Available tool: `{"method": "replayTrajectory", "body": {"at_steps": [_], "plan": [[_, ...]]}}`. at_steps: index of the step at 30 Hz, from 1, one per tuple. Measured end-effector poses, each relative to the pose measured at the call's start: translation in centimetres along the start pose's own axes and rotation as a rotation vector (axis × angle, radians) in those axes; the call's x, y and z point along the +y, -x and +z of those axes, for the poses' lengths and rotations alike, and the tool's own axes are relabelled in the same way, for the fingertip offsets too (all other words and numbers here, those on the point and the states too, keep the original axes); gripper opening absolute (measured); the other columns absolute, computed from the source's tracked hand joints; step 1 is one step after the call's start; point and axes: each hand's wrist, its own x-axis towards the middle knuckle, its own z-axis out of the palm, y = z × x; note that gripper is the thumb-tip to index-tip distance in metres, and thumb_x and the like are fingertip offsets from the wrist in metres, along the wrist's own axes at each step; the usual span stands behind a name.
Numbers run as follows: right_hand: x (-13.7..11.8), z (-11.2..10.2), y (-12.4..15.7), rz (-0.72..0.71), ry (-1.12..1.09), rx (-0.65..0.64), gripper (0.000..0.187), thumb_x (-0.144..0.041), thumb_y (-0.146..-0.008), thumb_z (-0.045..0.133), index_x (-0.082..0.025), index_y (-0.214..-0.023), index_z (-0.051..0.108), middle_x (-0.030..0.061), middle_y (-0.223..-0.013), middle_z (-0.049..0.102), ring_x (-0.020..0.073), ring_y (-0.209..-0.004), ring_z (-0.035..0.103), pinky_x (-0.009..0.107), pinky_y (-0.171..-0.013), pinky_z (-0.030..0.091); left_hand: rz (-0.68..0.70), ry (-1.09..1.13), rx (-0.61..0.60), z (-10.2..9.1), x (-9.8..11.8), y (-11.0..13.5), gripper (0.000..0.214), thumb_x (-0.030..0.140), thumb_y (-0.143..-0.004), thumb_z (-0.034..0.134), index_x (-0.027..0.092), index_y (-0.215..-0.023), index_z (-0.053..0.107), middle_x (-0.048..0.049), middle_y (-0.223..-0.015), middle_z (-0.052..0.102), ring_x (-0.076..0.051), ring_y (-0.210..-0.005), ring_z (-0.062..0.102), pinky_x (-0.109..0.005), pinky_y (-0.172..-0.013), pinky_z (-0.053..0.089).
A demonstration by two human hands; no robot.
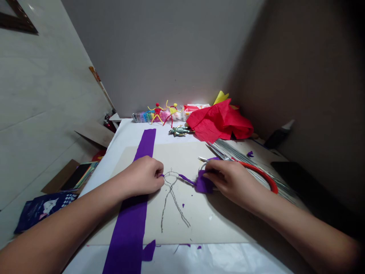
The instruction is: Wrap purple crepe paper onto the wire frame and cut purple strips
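Left hand (pixel 146 176) pinched closed, I have the wire figure (pixel 171 186) by one arm's end, seemingly to steady it; in the head view it lies before me on the pale board (pixel 222 232). My right hand (pixel 232 179), fingers pressed together, grips a purple paper piece (pixel 203 183) at the other wire arm, probably to keep the wrapping taut. I can't tell whether it also holds the red-handled scissors (pixel 270 179). The figure's long axis runs away from me: head loop pointing to the far side, legs splayed my way, arms stretched sideways.
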Motion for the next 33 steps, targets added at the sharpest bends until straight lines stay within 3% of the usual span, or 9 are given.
{"method": "replayTrajectory", "body": {"at_steps": [6,10,12,16,19,25,33], "plan": [[0.6,-0.8,-0.4,0.107,-0.285,0.335,0.009,-0.028,-0.080,0.059,-0.019,-0.080,0.062,0.0007,-0.073,0.064,0.0138,-0.065,0.057,0.024,-0.059,0.043,0.012,0.309,-0.002,-2.2,1.5,1.8,0.013,0.021,-0.072,0.049,0.016,-0.061,0.052,0.0056,-0.051,0.040,-0.008,-0.049,0.037,-0.019,-0.046,0.030],[0.7,-1.0,-0.6,0.177,-0.429,0.520,0.015,-0.027,-0.073,0.066,-0.019,-0.086,0.065,0.0020,-0.080,0.068,0.0153,-0.069,0.061,0.025,-0.062,0.048,0.025,0.390,-0.036,-2.5,2.8,2.8,0.013,0.020,-0.073,0.049,0.016,-0.061,0.052,0.0060,-0.051,0.040,-0.007,-0.050,0.038,-0.019,-0.048,0.031],[0.2,-1.0,-0.4,0.193,-0.511,0.473,0.015,-0.029,-0.072,0.068,-0.019,-0.084,0.066,0.0024,-0.079,0.068,0.0157,-0.068,0.062,0.026,-0.063,0.049,0.038,0.420,-0.071,-2.3,3.4,3.2,0.012,0.019,-0.072,0.048,0.016,-0.060,0.050,0.0059,-0.052,0.040,-0.007,-0.050,0.037,-0.019,-0.048,0.031],[-1.8,-1.2,0.6,0.199,-0.736,0.163,0.013,-0.032,-0.075,0.065,-0.020,-0.078,0.066,0.0022,-0.077,0.069,0.0154,-0.071,0.064,0.026,-0.065,0.051,0.095,0.412,-0.100,-1.8,4.5,3.7,0.016,0.014,-0.070,0.045,0.017,-0.055,0.042,0.0067,-0.051,0.033,-0.007,-0.049,0.032,-0.019,-0.046,0.027],[-3.0,-1.3,1.4,0.166,-0.763,0.035,0.012,-0.031,-0.076,0.064,-0.019,-0.077,0.066,0.0012,-0.075,0.069,0.0135,-0.069,0.062,0.023,-0.064,0.049,0.142,0.363,-0.080,-1.5,5.0,3.9,0.020,0.010,-0.068,0.044,0.018,-0.052,0.035,0.0071,-0.049,0.028,-0.006,-0.047,0.027,-0.020,-0.044,0.024],[-3.3,-1.5,1.9,0.149,-0.793,-0.071,0.014,-0.028,-0.078,0.062,-0.016,-0.079,0.069,0.0027,-0.074,0.069,0.0128,-0.065,0.062,0.022,-0.057,0.049,0.214,0.238,-0.057,-0.7,5.4,3.8,0.025,0.010,-0.067,0.044,0.018,-0.051,0.028,0.0073,-0.045,0.026,-0.006,-0.043,0.025,-0.022,-0.043,0.021],[-4.4,-0.9,2.1,0.132,-0.769,-0.056,0.007,-0.012,-0.071,0.063,-0.017,-0.073,0.069,0.0004,-0.070,0.070,0.0120,-0.065,0.063,0.021,-0.061,0.051,0.197,0.272,-0.066,-0.8,6.1,3.9,0.025,0.009,-0.065,0.045,0.018,-0.050,0.028,0.0072,-0.045,0.027,-0.006,-0.043,0.025,-0.022,-0.043,0.022]]}}
